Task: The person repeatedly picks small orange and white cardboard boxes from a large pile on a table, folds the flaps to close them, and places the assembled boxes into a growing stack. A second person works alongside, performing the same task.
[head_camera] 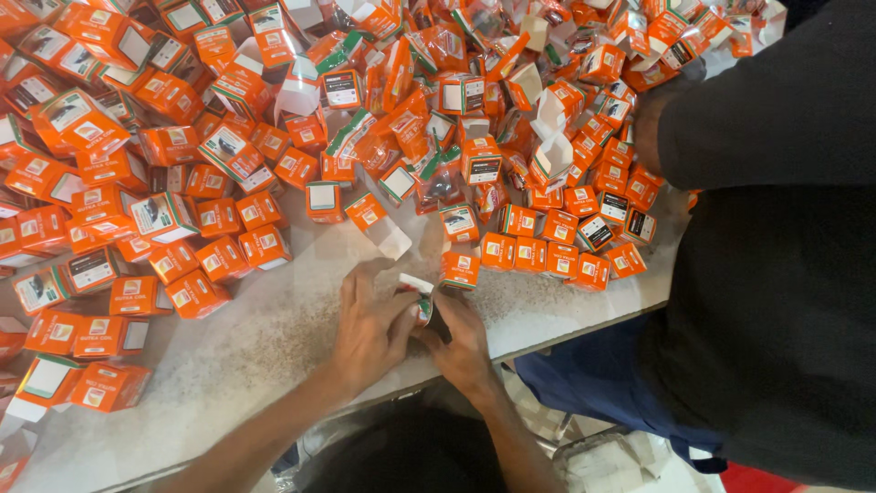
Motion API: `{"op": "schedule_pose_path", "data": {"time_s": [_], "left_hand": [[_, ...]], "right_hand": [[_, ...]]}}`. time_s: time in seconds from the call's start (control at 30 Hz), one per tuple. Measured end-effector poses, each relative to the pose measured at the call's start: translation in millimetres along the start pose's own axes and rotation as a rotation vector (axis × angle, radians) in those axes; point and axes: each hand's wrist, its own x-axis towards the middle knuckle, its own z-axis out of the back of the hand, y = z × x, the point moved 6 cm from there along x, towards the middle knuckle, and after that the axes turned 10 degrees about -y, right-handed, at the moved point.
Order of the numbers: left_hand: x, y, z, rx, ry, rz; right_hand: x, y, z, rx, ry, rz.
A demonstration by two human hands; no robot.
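A: Which parts were concealed? The small carton was largely covered by the left hand and right hand; its contents could not be made out.

B: And cropped? The co-worker was cut by the right edge, one hand buried among the orange boxes.

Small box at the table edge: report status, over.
Left hand and right hand both gripping small box. Orange boxes heaped beyond. Co-worker's sleeve at right.

surface: pale speckled stone table | floor: light patterned tiles | light: even, indoor
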Motion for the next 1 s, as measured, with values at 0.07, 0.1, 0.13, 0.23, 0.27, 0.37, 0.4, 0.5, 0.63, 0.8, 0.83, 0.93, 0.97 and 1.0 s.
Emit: {"op": "schedule_pose_path", "data": {"time_s": [0.07,0.1,0.13,0.23,0.27,0.37,0.4,0.5,0.63,0.8,0.83,0.93,0.97,1.0], "left_hand": [[-2.3,15.6,-6.9,-0.155,0.026,0.257],[-3.5,26.0,-13.5,-0.231,0.058,0.387],[-7.7,36.0,-20.6,-0.307,0.09,0.524],[-2.5,47.1,-33.7,-0.312,0.118,0.419],[-4.4,52.0,-38.1,-0.223,0.141,0.442],[-3.6,54.3,-43.7,-0.087,0.176,0.443],[-1.6,50.7,-40.6,-0.123,0.164,0.406],[3.4,40.5,-30.0,-0.513,0.316,0.394],[-0.4,47.4,-19.6,-1.104,0.612,0.804],[-0.5,64.2,-38.4,-0.729,0.494,0.747],[-2.0,65.7,-42.3,-0.653,0.484,0.729],[8.1,39.9,-19.4,-0.364,0.145,0.03],[4.2,33.7,-15.7,-0.337,0.163,-0.066],[-0.2,27.7,-10.5,-0.308,0.182,-0.165]], "right_hand": [[-0.8,-0.9,-1.3,-0.006,0.004,-0.017],[-2.8,-2.3,-2.1,-0.013,0.004,-0.033],[-7.6,-4.6,-1.8,0.003,-0.02,-0.088],[-13.9,-16.3,-6.6,0.078,-0.076,-0.218],[-17.1,-19.5,-8.4,0.117,-0.075,-0.27],[-14.5,-8.5,-3.8,0.003,-0.076,-0.003],[-15.1,0.5,-2.0,-0.071,-0.076,0.151],[-12.1,2.3,-2.5,-0.091,0.002,0.128],[-5.3,12.1,-2.2,-0.13,-0.041,0.185],[-2.5,13.7,-3.3,-0.117,0.011,0.134],[-2.8,12.5,-3.7,-0.111,0.019,0.125],[-8.4,6.4,-4.6,-0.081,0.016,0.106],[-11.4,3.8,-4.2,-0.063,-0.004,0.106],[-14.6,0.6,-4.0,-0.046,-0.027,0.108]]}}
